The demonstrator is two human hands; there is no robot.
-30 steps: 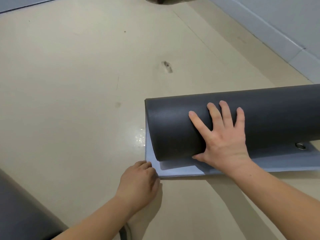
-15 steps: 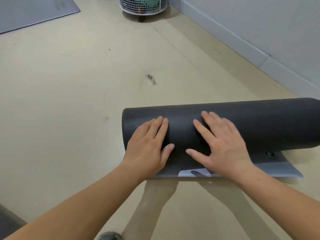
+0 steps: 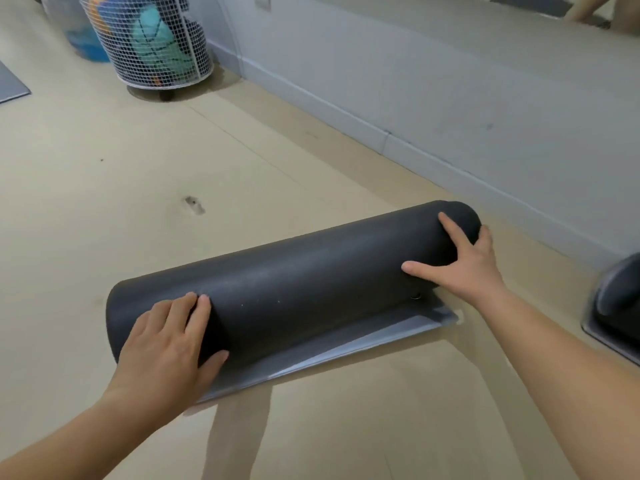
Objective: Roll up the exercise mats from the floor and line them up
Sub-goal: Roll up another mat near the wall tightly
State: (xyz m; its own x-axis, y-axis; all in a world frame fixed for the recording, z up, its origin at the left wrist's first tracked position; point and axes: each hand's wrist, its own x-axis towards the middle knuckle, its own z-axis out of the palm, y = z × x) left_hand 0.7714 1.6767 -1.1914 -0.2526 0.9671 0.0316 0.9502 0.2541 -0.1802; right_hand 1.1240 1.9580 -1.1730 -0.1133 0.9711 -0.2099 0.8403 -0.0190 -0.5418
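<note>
My L hand (image 3: 166, 344) lies flat, fingers straight, pressing the left end of the dark mat roll (image 3: 294, 282), which sits on the floor (image 3: 104, 202) w/ only a short grey tail (image 3: 363, 337) unrolled on my side. My R hand (image 3: 464, 268) is spread open over the right end, palm on, not clamping. Rolling's nearly done imo: next needs an even fwd push w/ both palms to tuck the tail, then line it up beside the other rolled mat (image 3: 620, 299) at far right.
</note>
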